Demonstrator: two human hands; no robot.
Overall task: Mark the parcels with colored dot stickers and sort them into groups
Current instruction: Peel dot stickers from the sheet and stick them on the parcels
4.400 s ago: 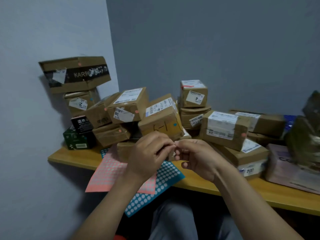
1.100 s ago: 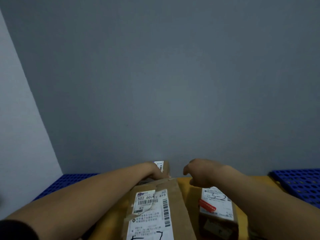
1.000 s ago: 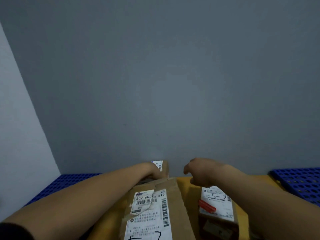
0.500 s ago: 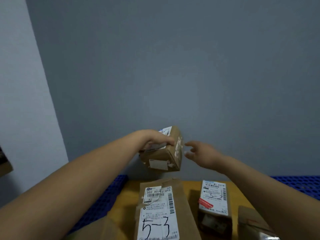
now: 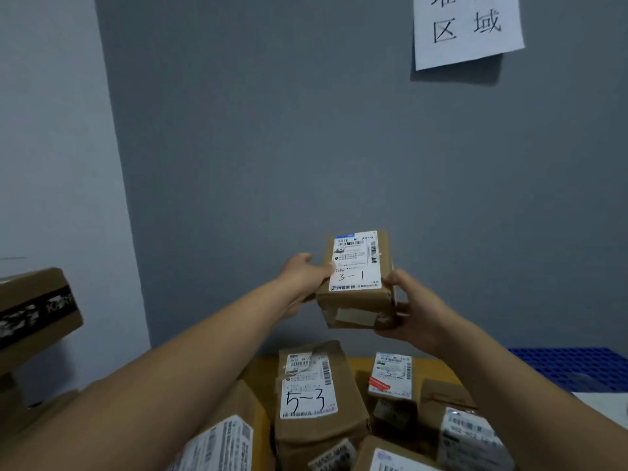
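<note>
Both hands are up in front of the grey wall (image 5: 272,130), sharing one small brown box, the 3-1 parcel (image 5: 356,266), named for the no. handwritten on its white label. It's in the air, well above the worktop (image 5: 355,365), tilted a bit, label side facing me.

L hand (image 5: 304,277) grips the parcel's left side w/ the thumb lying on the label edge. The fingers go round behind, so I can't see them. R hand (image 5: 413,309) cups the lower right corner, thumb on the right top edge, fingers wrapped underneath.

Below on the wood worktop, more boxes are packed close:
- The long 5-3 parcel (image 5: 312,392) sits roughly under the held one.
- Just right of it is the smaller 3-2 parcel (image 5: 390,379), w/ a red strip on its label.
- Others w/ printed labels crowd the bottom edge; their text is too blurred to read.

At far left, a taped box (image 5: 32,311) w/ a black band sits on top of a stack. A blue perforated panel (image 5: 571,367) lies at right, beyond my R forearm. A paper sign (image 5: 467,25) w/ Chinese characters is stuck to the wall at top right.
</note>
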